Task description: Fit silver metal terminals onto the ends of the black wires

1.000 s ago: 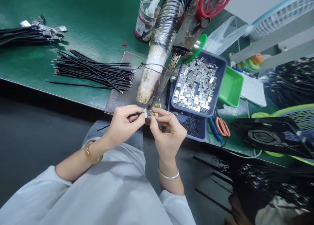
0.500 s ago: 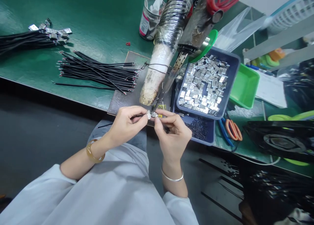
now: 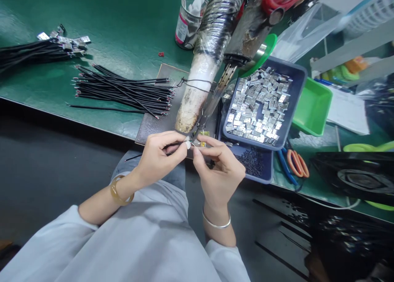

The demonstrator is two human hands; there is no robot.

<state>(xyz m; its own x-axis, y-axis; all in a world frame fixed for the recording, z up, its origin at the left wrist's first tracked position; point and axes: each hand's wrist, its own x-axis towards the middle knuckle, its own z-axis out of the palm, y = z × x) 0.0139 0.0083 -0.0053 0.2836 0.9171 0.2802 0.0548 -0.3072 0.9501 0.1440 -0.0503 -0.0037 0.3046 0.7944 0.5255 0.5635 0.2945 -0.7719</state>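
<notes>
My left hand (image 3: 161, 157) pinches a black cable (image 3: 133, 158), whose far end sticks out to the left below the wrist side. White wrapping shows at its fingertips. My right hand (image 3: 217, 163) is closed in a pinch just to the right; what sits between thumb and forefinger is too small to make out. Both sets of fingertips meet right under the tip of a soldering iron (image 3: 212, 103), which slants down from above. Beside the iron, a foil-wrapped fume hose (image 3: 192, 91) ends just above the fingers. The wire ends at the fingertips are mostly hidden.
Stripped black cables (image 3: 123, 91) lie in a bundle at left, with finished-looking connector cables (image 3: 66, 44) beyond. At right stand a blue tray (image 3: 297, 109) of metal connector shells, a lower tray (image 3: 267, 171) of black bits, a green tray (image 3: 314, 105) and orange-handled pliers (image 3: 297, 163).
Both hands stay under the iron tip, with slight finger shifts. My right hand has moved a little to the right, and the small shiny piece between the hands shows less.
</notes>
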